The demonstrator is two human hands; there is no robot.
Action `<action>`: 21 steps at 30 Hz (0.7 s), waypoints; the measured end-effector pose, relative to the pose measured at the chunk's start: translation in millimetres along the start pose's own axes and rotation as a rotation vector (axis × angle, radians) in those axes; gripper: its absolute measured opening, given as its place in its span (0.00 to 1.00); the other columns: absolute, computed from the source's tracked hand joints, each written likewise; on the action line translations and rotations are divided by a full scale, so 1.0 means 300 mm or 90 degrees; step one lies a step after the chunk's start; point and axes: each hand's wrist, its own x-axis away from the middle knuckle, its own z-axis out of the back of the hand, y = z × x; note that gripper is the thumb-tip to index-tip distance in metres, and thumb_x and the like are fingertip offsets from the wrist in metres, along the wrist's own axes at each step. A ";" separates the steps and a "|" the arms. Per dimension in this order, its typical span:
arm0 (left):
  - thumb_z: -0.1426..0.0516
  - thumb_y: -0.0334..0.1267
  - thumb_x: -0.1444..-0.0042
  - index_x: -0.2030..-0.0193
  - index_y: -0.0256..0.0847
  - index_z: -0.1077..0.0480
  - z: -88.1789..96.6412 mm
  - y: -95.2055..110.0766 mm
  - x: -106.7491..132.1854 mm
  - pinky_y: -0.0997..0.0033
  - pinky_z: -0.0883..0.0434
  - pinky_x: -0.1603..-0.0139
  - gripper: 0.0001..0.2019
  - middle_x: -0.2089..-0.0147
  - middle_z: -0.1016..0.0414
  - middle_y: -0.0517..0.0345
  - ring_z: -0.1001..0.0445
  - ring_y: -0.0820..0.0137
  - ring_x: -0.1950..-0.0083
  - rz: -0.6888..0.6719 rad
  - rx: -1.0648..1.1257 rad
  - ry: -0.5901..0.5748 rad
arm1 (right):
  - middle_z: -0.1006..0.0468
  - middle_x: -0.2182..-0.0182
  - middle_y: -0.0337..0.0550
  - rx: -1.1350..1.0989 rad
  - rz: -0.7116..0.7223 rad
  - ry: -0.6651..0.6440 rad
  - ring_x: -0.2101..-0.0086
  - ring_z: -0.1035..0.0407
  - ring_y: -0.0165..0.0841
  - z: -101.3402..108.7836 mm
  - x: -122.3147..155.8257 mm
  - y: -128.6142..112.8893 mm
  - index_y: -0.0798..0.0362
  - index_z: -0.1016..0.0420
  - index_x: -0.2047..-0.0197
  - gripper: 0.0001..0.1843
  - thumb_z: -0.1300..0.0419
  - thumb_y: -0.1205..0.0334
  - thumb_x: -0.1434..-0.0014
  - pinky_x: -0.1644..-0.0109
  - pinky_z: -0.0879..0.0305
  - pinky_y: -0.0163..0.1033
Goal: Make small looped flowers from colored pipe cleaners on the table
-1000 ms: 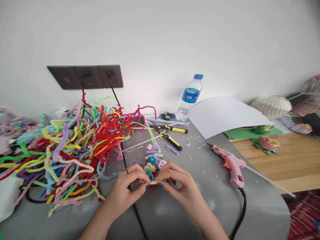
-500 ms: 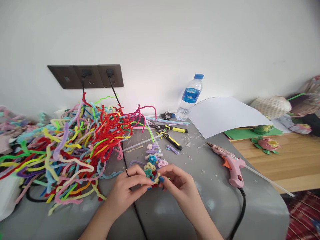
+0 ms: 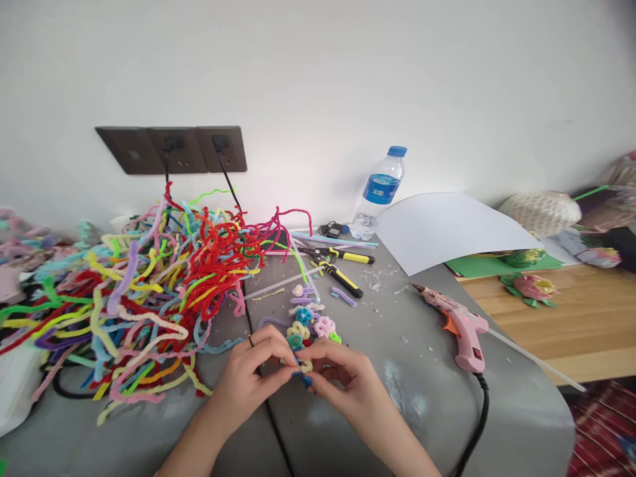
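Note:
My left hand point(image 3: 253, 374) and my right hand point(image 3: 342, 377) meet at the front of the grey table point(image 3: 422, 397), fingertips pinched together on a small pale yellow pipe-cleaner coil point(image 3: 304, 365). Both hands have blue-painted nails and the left wears a dark ring. Just beyond the fingers lies a cluster of small coiled pipe-cleaner flowers point(image 3: 311, 324) in blue, yellow, pink and green. A big tangled heap of coloured pipe cleaners point(image 3: 139, 298) fills the table's left side, close to my left hand.
A pink glue gun point(image 3: 460, 321) lies at the right with its black cord running off the front edge. Yellow-handled pliers point(image 3: 338, 268), a water bottle point(image 3: 378, 192), white paper point(image 3: 447, 228) and wall sockets point(image 3: 173, 149) are farther back. A wooden surface with craft flowers point(image 3: 531, 288) is at right.
My hands stayed together on the small yellow coil while the fingers reworked their pinch. My right hand shifted slightly left and toward me, uncovering a green coil behind it.

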 end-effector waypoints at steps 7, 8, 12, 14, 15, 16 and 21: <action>0.39 0.37 0.38 0.66 0.41 0.24 0.009 -0.008 0.000 0.74 0.31 0.66 0.06 0.68 0.26 0.55 0.26 0.70 0.67 -0.038 0.034 0.006 | 0.19 0.70 0.44 -0.065 -0.007 0.004 0.72 0.24 0.33 -0.005 0.005 -0.005 0.51 0.16 0.64 0.12 0.31 0.51 0.44 0.68 0.25 0.34; 0.39 0.37 0.38 0.66 0.41 0.24 0.009 -0.009 0.000 0.75 0.31 0.66 0.06 0.68 0.26 0.56 0.26 0.71 0.67 -0.043 0.034 -0.001 | 0.18 0.69 0.44 -0.069 -0.008 0.015 0.71 0.24 0.34 -0.007 0.006 -0.005 0.51 0.16 0.63 0.13 0.30 0.50 0.45 0.67 0.24 0.35; 0.39 0.33 0.38 0.64 0.41 0.24 0.006 -0.006 -0.002 0.77 0.31 0.65 0.04 0.67 0.26 0.57 0.26 0.72 0.65 -0.060 0.025 -0.019 | 0.17 0.71 0.43 -0.110 -0.036 0.044 0.72 0.23 0.34 -0.013 0.005 -0.002 0.52 0.18 0.60 0.16 0.29 0.49 0.46 0.65 0.22 0.37; 0.39 0.33 0.38 0.64 0.41 0.24 0.006 -0.004 -0.003 0.76 0.31 0.66 0.04 0.67 0.26 0.56 0.26 0.72 0.66 -0.065 0.022 -0.016 | 0.18 0.73 0.43 -0.143 -0.048 0.047 0.73 0.23 0.33 -0.015 0.003 0.003 0.52 0.18 0.63 0.15 0.29 0.49 0.47 0.66 0.22 0.37; 0.39 0.34 0.38 0.64 0.41 0.24 0.006 -0.003 -0.002 0.76 0.31 0.66 0.04 0.67 0.26 0.56 0.26 0.72 0.66 -0.065 0.021 -0.014 | 0.17 0.73 0.42 -0.157 -0.053 0.047 0.74 0.23 0.33 -0.015 0.003 0.005 0.52 0.17 0.63 0.15 0.28 0.50 0.47 0.66 0.22 0.36; 0.39 0.35 0.38 0.65 0.41 0.23 0.006 -0.002 -0.002 0.76 0.31 0.66 0.05 0.67 0.26 0.56 0.26 0.72 0.66 -0.065 0.022 -0.012 | 0.17 0.73 0.42 -0.168 -0.056 0.046 0.74 0.23 0.33 -0.015 0.003 0.007 0.52 0.17 0.64 0.14 0.28 0.50 0.47 0.67 0.22 0.36; 0.39 0.37 0.38 0.64 0.40 0.25 0.003 -0.005 0.007 0.74 0.31 0.65 0.04 0.68 0.27 0.56 0.27 0.71 0.66 -0.021 0.035 -0.007 | 0.16 0.73 0.43 -0.134 -0.036 0.048 0.73 0.22 0.34 -0.009 0.004 0.008 0.51 0.15 0.66 0.11 0.28 0.53 0.48 0.67 0.23 0.35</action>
